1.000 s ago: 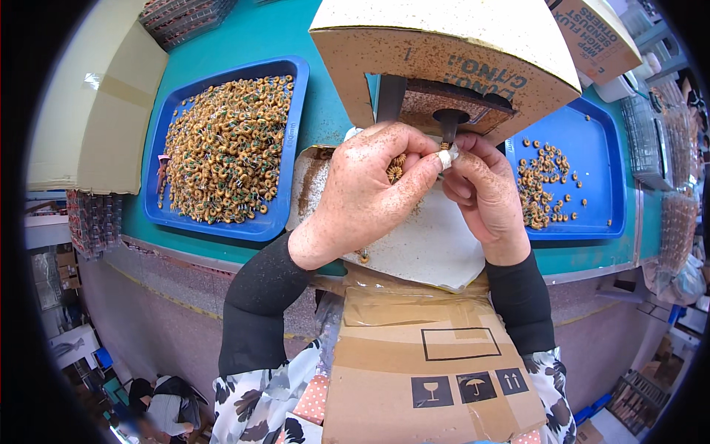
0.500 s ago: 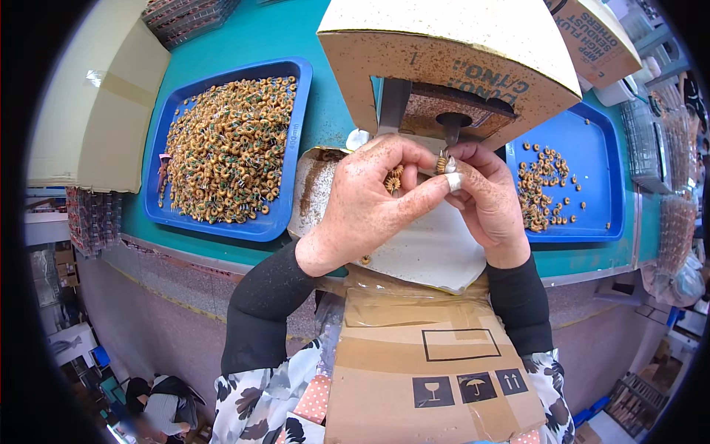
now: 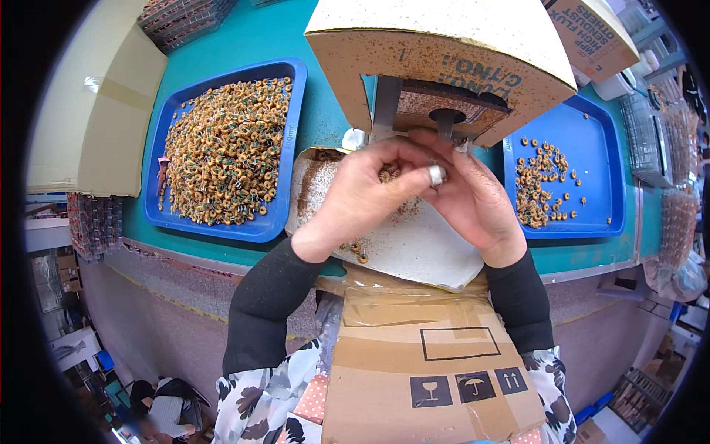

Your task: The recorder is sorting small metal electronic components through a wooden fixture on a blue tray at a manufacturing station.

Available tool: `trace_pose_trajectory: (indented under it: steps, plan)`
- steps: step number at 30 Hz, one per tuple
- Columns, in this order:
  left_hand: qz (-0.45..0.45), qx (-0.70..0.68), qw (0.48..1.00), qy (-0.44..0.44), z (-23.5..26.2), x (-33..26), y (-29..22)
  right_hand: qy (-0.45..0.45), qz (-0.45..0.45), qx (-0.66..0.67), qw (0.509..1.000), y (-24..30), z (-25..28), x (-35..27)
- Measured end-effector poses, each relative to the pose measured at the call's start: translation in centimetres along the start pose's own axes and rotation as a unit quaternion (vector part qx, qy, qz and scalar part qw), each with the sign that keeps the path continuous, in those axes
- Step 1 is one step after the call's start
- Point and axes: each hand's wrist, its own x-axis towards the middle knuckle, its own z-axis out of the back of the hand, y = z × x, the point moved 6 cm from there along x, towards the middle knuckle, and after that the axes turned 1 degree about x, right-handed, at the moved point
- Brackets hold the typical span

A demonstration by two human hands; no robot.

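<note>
My left hand (image 3: 359, 189) curls around several small copper-wound ring coils (image 3: 389, 172), only partly visible between its fingers; white tape wraps a fingertip. Beside it, my right hand (image 3: 481, 196) has its thumb and fingers pressed together just under the dark spindle (image 3: 447, 120) in the cardboard box opening. What those fingertips pinch is hidden. Below both hands lies a white speckled pad (image 3: 414, 255) with a few loose coils (image 3: 359, 255) near its left edge. To the left, a blue tray (image 3: 285, 185) holds a large heap of coils (image 3: 225, 152).
A second blue tray (image 3: 599, 185) on the right holds fewer coils (image 3: 543, 185). The cardboard box (image 3: 436, 48) stands over the work spot. Another carton (image 3: 410, 355) sits against my body. Stacked trays (image 3: 185, 21) lie at the back left. A person (image 3: 170, 407) is at the lower left.
Both hands have come together and moved slightly up toward the box opening. The coil seen earlier at my right fingertips is now hidden. More of the loose coils on the pad show.
</note>
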Motion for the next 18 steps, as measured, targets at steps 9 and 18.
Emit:
trace_pose_trajectory:
  steps: [9, 18]
  plan:
    - [-0.085, 0.222, 0.97, 0.047, -0.9, -0.4, -1.8, -0.045, -0.03, -0.081, 0.995, -0.4, 0.5, -0.1]
    - [-0.168, 0.28, 0.944, -0.035, 1.5, -0.5, -3.5, -0.086, -0.031, -0.147, 0.985, 0.9, 1.7, -0.3]
